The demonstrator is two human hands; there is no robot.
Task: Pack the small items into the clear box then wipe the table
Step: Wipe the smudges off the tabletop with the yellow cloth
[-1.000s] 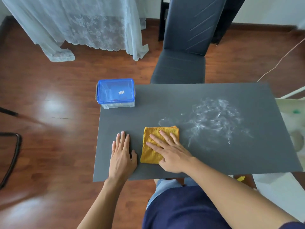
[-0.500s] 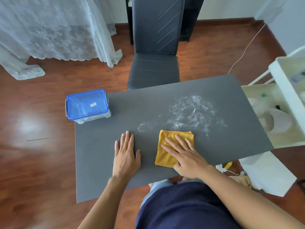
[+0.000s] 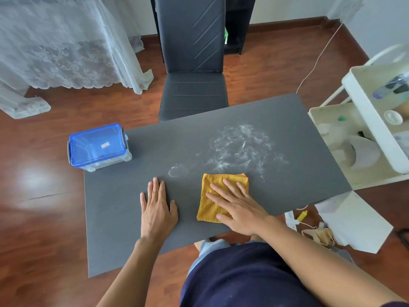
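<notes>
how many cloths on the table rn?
1. The yellow cloth lies flat near the table's front edge, under the right hand, below the white smear.

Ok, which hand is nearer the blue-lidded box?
Left. The left hand lies flat on the table, right of the box; the right hand is farther right, on the cloth.

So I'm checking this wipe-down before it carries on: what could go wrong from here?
1. The clear box sits at the table's far left corner, seemingly overhanging the edge; a leftward sweep could knock it off.
2. The white residue lies beyond the yellow cloth, so wiping may smear it around or push it off the edge.
3. The right hand presses flat on the folded cloth, which could bunch up.
</notes>
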